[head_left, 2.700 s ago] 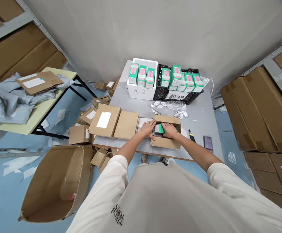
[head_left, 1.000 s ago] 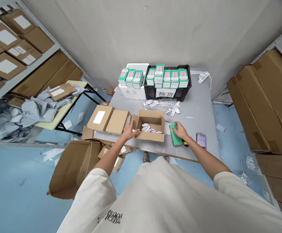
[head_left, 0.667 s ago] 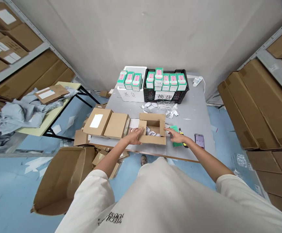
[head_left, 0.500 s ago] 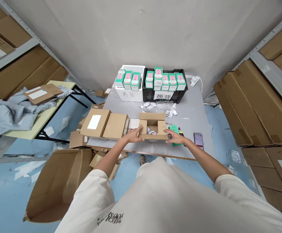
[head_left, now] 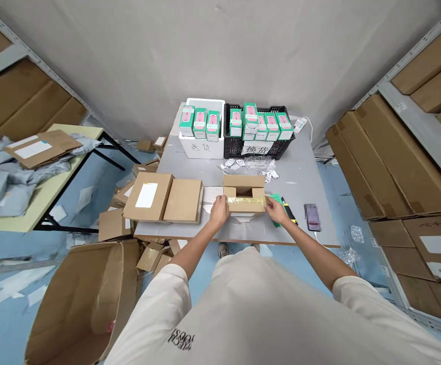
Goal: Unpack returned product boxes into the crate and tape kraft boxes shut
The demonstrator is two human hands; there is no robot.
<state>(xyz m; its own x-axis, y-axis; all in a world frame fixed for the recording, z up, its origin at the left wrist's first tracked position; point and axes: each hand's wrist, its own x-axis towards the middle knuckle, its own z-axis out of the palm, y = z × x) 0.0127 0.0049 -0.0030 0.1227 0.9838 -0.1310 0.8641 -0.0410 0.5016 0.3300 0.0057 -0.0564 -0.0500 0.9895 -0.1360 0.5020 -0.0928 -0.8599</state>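
Observation:
A small cardboard box [head_left: 244,207] stands open on the table in front of me, its far flap upright. A shiny strip of yellowish tape runs along its near flap, which is raised and hides much of the inside. My left hand [head_left: 219,210] is closed on the near left corner of the flap. At the near right corner, my right hand [head_left: 276,209] pinches the flap's other end. Partly under my right hand lies a green box [head_left: 275,198], with a black and yellow cutter [head_left: 289,210] beside it.
Two closed cardboard boxes [head_left: 184,200] sit to the left on the grey table [head_left: 300,172]. Behind are a white bin [head_left: 201,148] and a black crate [head_left: 281,148] with green-and-pink boxes. Crumpled paper [head_left: 269,175] lies before the crate; a phone [head_left: 312,217] lies right.
My hands have closed from a spread pose onto the box's near flap. That flap has come up, showing the tape and covering the crumpled paper inside.

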